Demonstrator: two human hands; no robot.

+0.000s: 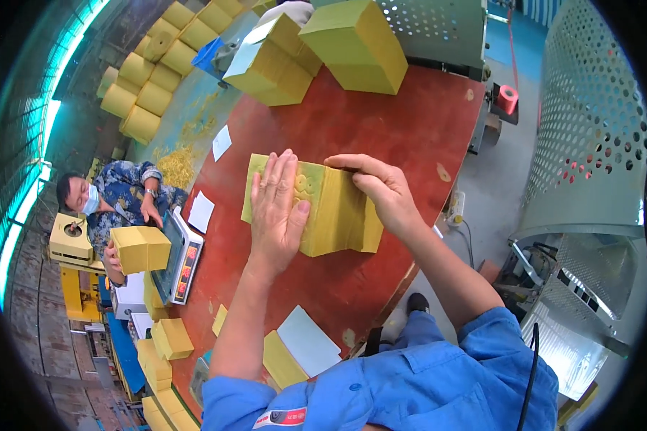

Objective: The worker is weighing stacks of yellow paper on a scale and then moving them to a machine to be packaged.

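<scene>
A thick stack of yellow paper [328, 208] with an embossed pattern on its top sheet sits on the red table in front of me. My left hand [276, 208] lies flat on the top sheet, fingers stretched out and thumb apart. At the stack's far right edge, my right hand [378, 184] grips the paper with bent fingers; its thumb is mostly hidden. Beyond the stack, two taller yellow paper blocks [356, 47] [277, 68] stand near the table's far side.
To the left, a co-worker [126, 190] in camouflage holds a yellow block [142, 248] beside a digital scale [180, 257]. White sheets [201, 212] lie on the red table [323, 287]. Pink tape [507, 98] and perforated grey machinery [589, 115] stand right. Yellow paper rolls [151, 97] are piled far left.
</scene>
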